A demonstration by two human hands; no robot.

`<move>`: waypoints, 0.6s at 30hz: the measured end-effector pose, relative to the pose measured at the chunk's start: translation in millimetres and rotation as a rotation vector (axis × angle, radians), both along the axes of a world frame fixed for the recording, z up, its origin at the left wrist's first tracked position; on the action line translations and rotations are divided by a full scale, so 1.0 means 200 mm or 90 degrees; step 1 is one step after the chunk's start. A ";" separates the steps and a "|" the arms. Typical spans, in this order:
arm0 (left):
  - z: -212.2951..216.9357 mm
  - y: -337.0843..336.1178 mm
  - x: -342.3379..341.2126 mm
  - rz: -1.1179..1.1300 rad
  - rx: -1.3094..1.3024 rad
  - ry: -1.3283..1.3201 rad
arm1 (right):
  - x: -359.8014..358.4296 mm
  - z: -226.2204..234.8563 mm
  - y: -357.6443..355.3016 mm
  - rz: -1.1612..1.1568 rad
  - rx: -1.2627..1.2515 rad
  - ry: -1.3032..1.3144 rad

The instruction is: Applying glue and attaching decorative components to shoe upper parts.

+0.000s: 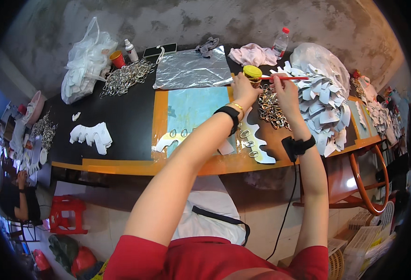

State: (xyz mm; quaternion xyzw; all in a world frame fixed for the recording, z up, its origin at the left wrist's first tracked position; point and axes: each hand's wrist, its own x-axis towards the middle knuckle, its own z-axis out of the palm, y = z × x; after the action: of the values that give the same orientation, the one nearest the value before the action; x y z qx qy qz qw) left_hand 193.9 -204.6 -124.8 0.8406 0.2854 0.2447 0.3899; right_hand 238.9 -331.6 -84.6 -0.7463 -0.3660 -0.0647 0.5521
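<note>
My left hand [246, 89] is closed around the lower part of a small cup with a yellow rim [252, 71]. In my right hand [285, 92] is a slim red stick [300, 78], level, its left end at the cup; that tip is too small to make out. Below my hands lies a scalloped white piece [263, 150] with several metal rings [249, 144] along it. Another ringed white piece [164, 142] rests on the light-blue sheet [191, 105], partly hidden by my left forearm. Loose metal rings [273, 111] are heaped beside my right wrist.
White cut pieces [326, 102] pile up at the right, and a stack of them [93, 135] lies left. Behind are foil [194, 70], a metal ring heap [128, 77], a plastic bag [85, 70] and a bottle [281, 43]. A black cable [287, 210] hangs from my right wrist.
</note>
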 end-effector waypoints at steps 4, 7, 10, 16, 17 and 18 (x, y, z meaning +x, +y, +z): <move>-0.06 0.04 0.05 0.023 0.001 -0.086 | -0.01 0.04 -0.01 -0.003 0.008 -0.006; -0.06 0.04 0.04 0.004 0.000 -0.140 | 0.03 0.00 0.01 0.002 0.013 -0.029; -0.09 0.06 0.03 -0.012 -0.005 -0.147 | 0.04 -0.06 0.07 0.006 -0.013 -0.076; -0.09 0.07 0.03 0.000 0.035 -0.132 | -0.07 0.05 0.02 0.002 0.027 -0.034; -0.09 0.07 0.03 0.000 0.033 -0.132 | -0.08 0.07 0.00 -0.012 0.038 -0.043; -0.09 0.07 0.03 0.002 0.034 -0.123 | -0.08 0.08 -0.02 -0.026 0.050 -0.051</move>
State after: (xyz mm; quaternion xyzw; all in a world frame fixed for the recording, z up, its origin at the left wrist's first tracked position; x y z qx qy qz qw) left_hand 199.0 -190.0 -143.3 0.8227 0.2408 0.3329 0.3929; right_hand 222.6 -336.1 -68.4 -0.7283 -0.3701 -0.1201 0.5641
